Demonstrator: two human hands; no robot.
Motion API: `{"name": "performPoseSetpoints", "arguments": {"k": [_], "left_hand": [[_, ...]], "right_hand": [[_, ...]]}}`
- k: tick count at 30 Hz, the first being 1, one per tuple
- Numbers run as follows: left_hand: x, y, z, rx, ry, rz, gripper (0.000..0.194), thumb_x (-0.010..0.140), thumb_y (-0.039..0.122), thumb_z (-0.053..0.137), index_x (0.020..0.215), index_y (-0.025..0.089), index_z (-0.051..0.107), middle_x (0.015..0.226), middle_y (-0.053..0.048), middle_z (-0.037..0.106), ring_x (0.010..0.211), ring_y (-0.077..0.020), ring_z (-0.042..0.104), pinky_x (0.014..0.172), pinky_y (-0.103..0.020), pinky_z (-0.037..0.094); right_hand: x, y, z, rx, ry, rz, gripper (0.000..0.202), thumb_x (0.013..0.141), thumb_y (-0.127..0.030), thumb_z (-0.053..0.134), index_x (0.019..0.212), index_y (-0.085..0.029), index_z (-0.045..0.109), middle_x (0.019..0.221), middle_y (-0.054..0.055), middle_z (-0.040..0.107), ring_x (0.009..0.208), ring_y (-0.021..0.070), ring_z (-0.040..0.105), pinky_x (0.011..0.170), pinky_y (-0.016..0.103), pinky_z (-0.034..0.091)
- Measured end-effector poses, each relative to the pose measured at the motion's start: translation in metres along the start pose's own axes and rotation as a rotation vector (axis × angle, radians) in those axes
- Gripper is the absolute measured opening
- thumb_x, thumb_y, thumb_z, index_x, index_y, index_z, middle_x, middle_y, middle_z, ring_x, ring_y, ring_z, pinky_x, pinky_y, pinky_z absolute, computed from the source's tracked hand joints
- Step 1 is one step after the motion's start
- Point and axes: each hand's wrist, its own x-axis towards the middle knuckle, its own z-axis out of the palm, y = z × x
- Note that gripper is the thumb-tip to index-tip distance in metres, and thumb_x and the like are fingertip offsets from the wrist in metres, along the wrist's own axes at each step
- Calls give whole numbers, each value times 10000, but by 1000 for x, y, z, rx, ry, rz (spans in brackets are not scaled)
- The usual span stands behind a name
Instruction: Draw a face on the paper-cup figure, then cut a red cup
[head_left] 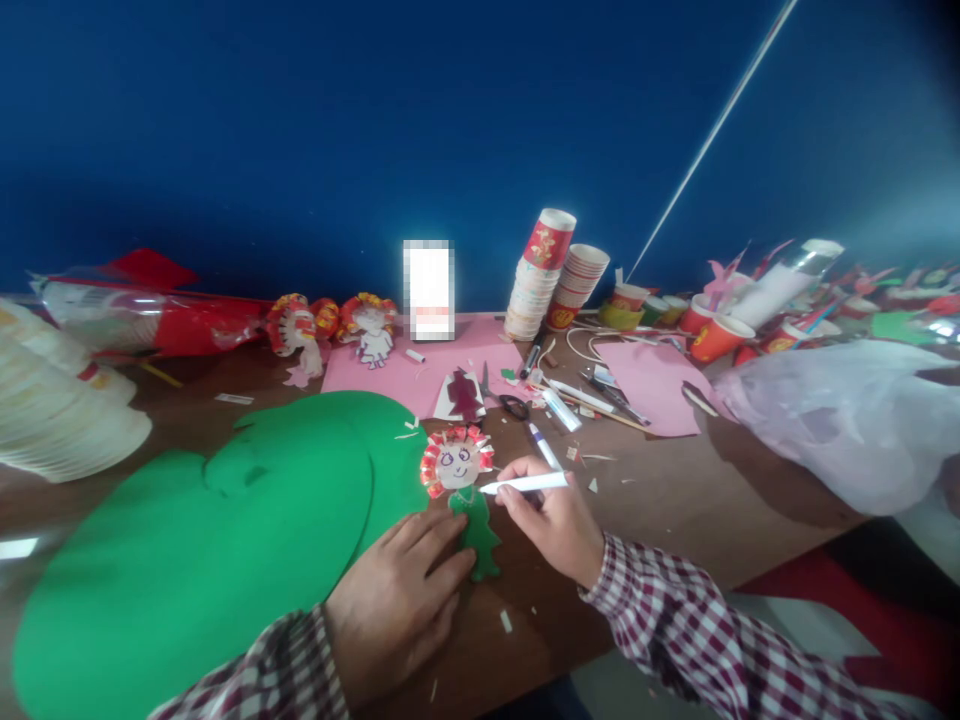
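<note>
Some of the doll [472, 518] seems hidden beneath left fingers [444, 533].

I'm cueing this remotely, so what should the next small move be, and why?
Probably a short stroke of the white marker along the neckline of the green dress: the right hand holds the marker with its tip at or near that edge, a pale line already shows there, and the left hand has fingers on the dress.

My far-off left hand [397, 590] palm-down and angled inward, my right hand [561, 525] in a close pinch.
</note>
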Motion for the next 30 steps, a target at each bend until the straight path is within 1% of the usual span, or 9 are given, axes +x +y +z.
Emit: {"name": "performPoseSetpoints", "arguments": {"k": [9, 14, 19, 30], "left_hand": [[0, -1, -1, 2, 22, 10, 328, 799, 163, 501, 1117, 188, 577, 1217, -116, 551, 1169, -285, 470, 906, -481, 483], [0, 0, -1, -1, 4, 3, 342, 787, 166, 507, 1121, 183, 576, 1231, -122, 543, 1170, -295, 467, 915, -492, 475], [0, 0, -1, -3, 25, 1, 332, 790, 172, 505, 1113, 195, 583, 1225, -115, 548, 1167, -293, 472, 910, -487, 480], [-1, -1, 0, 12, 0, -1, 336, 793, 165, 503, 1119, 189, 580, 1236, -117, 541, 1167, -295, 467, 916, -494, 476]], "right_hand": [[0, 1, 0, 2, -5, 14, 109, 876, -260, 502, 854, -189, 582, 675, 1, 663, 510, 110, 541, 491, 209, 426], [0, 0, 0, 5, -9, 13, 99, 871, -253, 510, 849, -186, 580, 676, -3, 663, 505, 103, 535, 483, 201, 420], [0, -1, -1, 0, -11, 5, 100, 869, -251, 510, 848, -185, 583, 672, -1, 661, 504, 105, 541, 477, 203, 421], [0, 0, -1, 4, -5, 4, 86, 866, -240, 516, 846, -188, 581, 676, -1, 665, 512, 107, 545, 488, 199, 429]]}}
